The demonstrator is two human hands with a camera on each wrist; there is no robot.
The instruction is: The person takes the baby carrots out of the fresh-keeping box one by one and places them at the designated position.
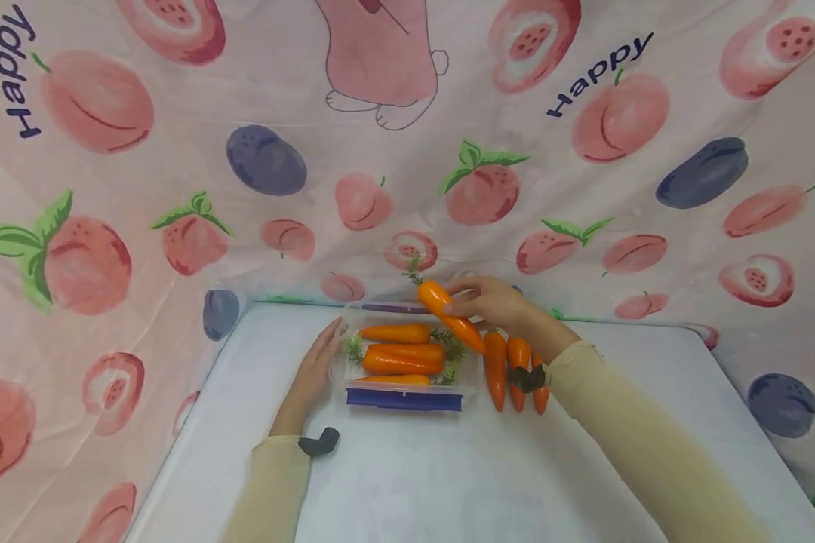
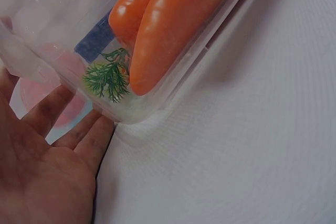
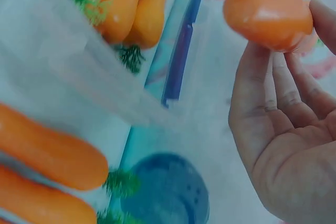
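Note:
My right hand [image 1: 494, 303] pinches an orange carrot [image 1: 436, 299] with a green leafy top between thumb and fingers. That carrot hangs tilted over the right back corner of a clear plastic box [image 1: 473, 383]. Inside the box lie several carrots [image 1: 397, 333], their green tops at either end. My left hand [image 1: 318, 363] rests against the box's left side. In the left wrist view its fingers [image 2: 93, 142] reach out nearly straight to the clear wall. The right wrist view shows the held carrot [image 3: 268, 11] end-on, the thumb at one side and fingers beneath.
Right of the box, 3 more carrots [image 1: 495, 369] lie side by side on the white table [image 1: 407, 483], partly under my right wrist. Blue latch flaps [image 1: 404, 400] run along the box's front and back. A fruit-printed cloth [image 1: 380, 173] hangs behind the table.

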